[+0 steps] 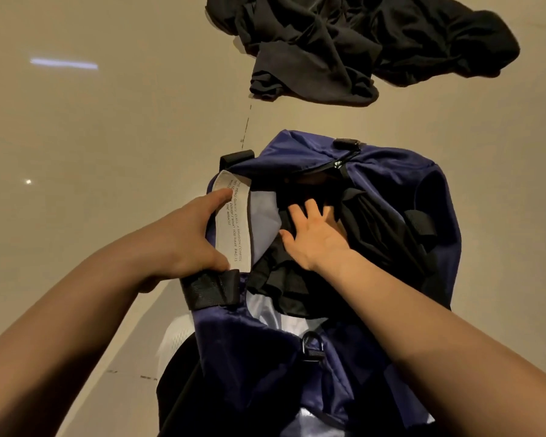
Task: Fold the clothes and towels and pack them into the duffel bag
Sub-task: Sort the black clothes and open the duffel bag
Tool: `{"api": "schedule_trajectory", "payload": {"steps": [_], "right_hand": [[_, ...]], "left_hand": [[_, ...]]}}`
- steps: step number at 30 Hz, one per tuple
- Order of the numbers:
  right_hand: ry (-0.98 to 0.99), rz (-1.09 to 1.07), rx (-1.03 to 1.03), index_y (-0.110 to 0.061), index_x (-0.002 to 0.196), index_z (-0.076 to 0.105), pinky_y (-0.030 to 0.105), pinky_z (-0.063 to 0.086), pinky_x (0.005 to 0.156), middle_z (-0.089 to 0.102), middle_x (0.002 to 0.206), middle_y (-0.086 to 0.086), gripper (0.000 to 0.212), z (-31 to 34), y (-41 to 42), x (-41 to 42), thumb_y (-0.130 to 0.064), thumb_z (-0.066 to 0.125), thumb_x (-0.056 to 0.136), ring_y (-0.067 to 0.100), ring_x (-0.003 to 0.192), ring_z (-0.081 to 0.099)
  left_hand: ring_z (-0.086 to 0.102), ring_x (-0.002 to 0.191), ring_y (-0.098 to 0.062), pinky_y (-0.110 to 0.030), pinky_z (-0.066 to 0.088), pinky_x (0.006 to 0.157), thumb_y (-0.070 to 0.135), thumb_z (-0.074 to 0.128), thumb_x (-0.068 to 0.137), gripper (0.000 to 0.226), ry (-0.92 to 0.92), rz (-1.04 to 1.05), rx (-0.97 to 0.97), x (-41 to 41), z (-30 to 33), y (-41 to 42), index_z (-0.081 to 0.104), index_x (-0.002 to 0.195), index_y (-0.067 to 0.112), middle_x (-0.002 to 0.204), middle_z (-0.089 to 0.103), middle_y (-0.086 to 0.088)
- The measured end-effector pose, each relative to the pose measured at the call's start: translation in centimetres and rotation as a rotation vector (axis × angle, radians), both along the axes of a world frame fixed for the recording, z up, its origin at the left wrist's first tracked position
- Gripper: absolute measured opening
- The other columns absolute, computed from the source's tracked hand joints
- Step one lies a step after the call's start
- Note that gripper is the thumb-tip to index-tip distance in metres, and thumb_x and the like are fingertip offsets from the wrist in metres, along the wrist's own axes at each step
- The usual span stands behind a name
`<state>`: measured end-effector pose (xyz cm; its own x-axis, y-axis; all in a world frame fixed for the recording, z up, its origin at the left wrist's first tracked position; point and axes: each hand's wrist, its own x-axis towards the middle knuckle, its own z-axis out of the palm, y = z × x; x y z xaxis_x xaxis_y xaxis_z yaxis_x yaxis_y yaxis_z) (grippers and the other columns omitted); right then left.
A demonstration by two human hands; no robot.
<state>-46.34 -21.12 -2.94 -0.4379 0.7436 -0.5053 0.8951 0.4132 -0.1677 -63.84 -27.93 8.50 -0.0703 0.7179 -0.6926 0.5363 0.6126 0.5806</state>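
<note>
Pressing into duffel bag (391, 184): right hand (312, 234) on black garment (369, 228).

Two bare forearms enter from the bottom corners of the frame. No sleeves reach the wrists. Left hand (186, 234) and right hand (316, 234) ungloved; no rings, watch or bands seen.

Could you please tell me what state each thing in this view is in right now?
Duffel bag: unzipped, mouth held open.
Black garment in the bag: partly inside, bunched.
Pile of black clothes: crumpled on the floor, unfolded.
Left hand: grips the bag's edge at the white label.
Right hand: fingers straight, pressing the garment down.
</note>
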Motion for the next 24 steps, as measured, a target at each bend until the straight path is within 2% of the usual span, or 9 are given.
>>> {"api": "schedule_trajectory", "payload": {"steps": [2, 4, 7, 11, 16, 18, 20, 22, 24], "right_hand": [[0.143, -0.068, 0.011, -0.027, 0.153, 0.01, 0.053, 0.02, 0.112, 0.008, 0.158, 0.009, 0.058, -0.1, -1.4, 0.6, -0.045, 0.029, 0.101, 0.038, 0.141, 0.009], [0.248, -0.071, -0.027, -0.038, 0.152, 0.003, 0.062, 0.007, 0.112, -0.006, 0.161, 0.002, 0.063, 0.2, -3.5, 1.1, -0.057, 0.027, 0.097, 0.032, 0.146, -0.01], [0.093, 0.041, -0.101, -0.044, 0.15, -0.005, 0.067, -0.005, 0.109, -0.026, 0.158, 0.0, 0.074, -0.2, -5.8, 1.6, -0.074, 0.022, 0.088, 0.032, 0.143, -0.027], [-0.054, 0.123, -0.103, -0.046, 0.147, -0.017, 0.069, 0.002, 0.108, -0.036, 0.153, 0.007, 0.075, -1.1, -5.2, 1.1, -0.075, 0.019, 0.088, 0.04, 0.139, -0.031], [-0.076, 0.145, -0.166, -0.045, 0.149, -0.014, 0.071, -0.001, 0.107, -0.034, 0.154, 0.008, 0.076, -0.2, -4.8, 0.6, -0.073, 0.026, 0.09, 0.041, 0.139, -0.031], [0.055, 0.081, -0.232, -0.042, 0.151, 0.001, 0.065, 0.001, 0.111, -0.021, 0.159, 0.005, 0.072, 1.1, -4.4, 1.4, -0.067, 0.033, 0.092, 0.036, 0.144, -0.021], [0.276, -0.001, -0.214, -0.033, 0.149, 0.028, 0.054, 0.022, 0.115, 0.009, 0.16, 0.008, 0.057, 3.1, -4.2, 2.9, -0.051, 0.043, 0.097, 0.031, 0.146, 0.01], [0.5, -0.04, 0.023, -0.021, 0.131, 0.056, 0.045, 0.045, 0.099, 0.047, 0.14, 0.008, 0.037, 5.6, -4.3, 5.1, -0.031, 0.052, 0.096, 0.03, 0.126, 0.046], [0.626, -0.098, 0.329, -0.015, 0.113, 0.068, 0.042, 0.048, 0.085, 0.06, 0.116, 0.005, 0.027, 7.7, -4.0, 7.9, -0.019, 0.055, 0.089, 0.028, 0.104, 0.057]], "left_hand": [[0.048, 0.117, -0.017, -0.034, 0.049, 0.091, -0.003, 0.076, 0.073, 0.104, 0.001, 0.007, 0.018, 0.0, -0.1, 0.2, 0.02, 0.152, 0.035, 0.141, 0.04, 0.008], [0.047, 0.118, -0.017, -0.034, 0.049, 0.092, -0.003, 0.076, 0.073, 0.103, 0.01, -0.005, 0.026, -0.1, 0.1, 0.5, 0.02, 0.152, 0.034, 0.144, 0.039, 0.008], [0.045, 0.121, -0.019, -0.033, 0.046, 0.094, -0.003, 0.075, 0.074, 0.101, 0.125, -0.124, 0.045, -0.2, 0.9, 0.9, 0.018, 0.152, 0.03, 0.145, 0.036, 0.005], [0.047, 0.114, -0.025, -0.032, 0.044, 0.086, 0.005, 0.075, 0.074, 0.098, 0.441, -0.348, 0.09, -0.5, 1.4, 1.3, 0.019, 0.151, 0.024, 0.141, 0.037, -0.004], [0.046, 0.109, -0.022, -0.03, 0.042, 0.083, 0.003, 0.076, 0.073, 0.095, 0.386, -0.299, 0.129, 0.4, 1.1, 1.1, 0.023, 0.15, 0.022, 0.137, 0.039, -0.005], [0.045, 0.118, -0.021, -0.03, 0.042, 0.09, 0.005, 0.076, 0.074, 0.098, 0.294, -0.258, 0.16, 0.8, 1.1, 1.2, 0.02, 0.152, 0.025, 0.142, 0.037, -0.001], [0.042, 0.126, -0.02, -0.03, 0.04, 0.097, 0.01, 0.076, 0.077, 0.096, 0.251, -0.242, 0.157, 1.3, 1.0, 1.2, 0.018, 0.153, 0.027, 0.149, 0.033, 0.002], [0.039, 0.131, -0.024, -0.034, 0.037, 0.098, 0.022, 0.073, 0.081, 0.087, 0.413, -0.288, 0.211, 1.8, 0.8, 0.9, 0.023, 0.151, 0.027, 0.153, 0.029, 0.0], [0.04, 0.126, -0.033, -0.042, 0.041, 0.091, 0.03, 0.068, 0.084, 0.067, 0.692, -0.262, 0.457, 3.0, 0.9, 0.6, 0.04, 0.145, 0.025, 0.149, 0.034, -0.004]]}}
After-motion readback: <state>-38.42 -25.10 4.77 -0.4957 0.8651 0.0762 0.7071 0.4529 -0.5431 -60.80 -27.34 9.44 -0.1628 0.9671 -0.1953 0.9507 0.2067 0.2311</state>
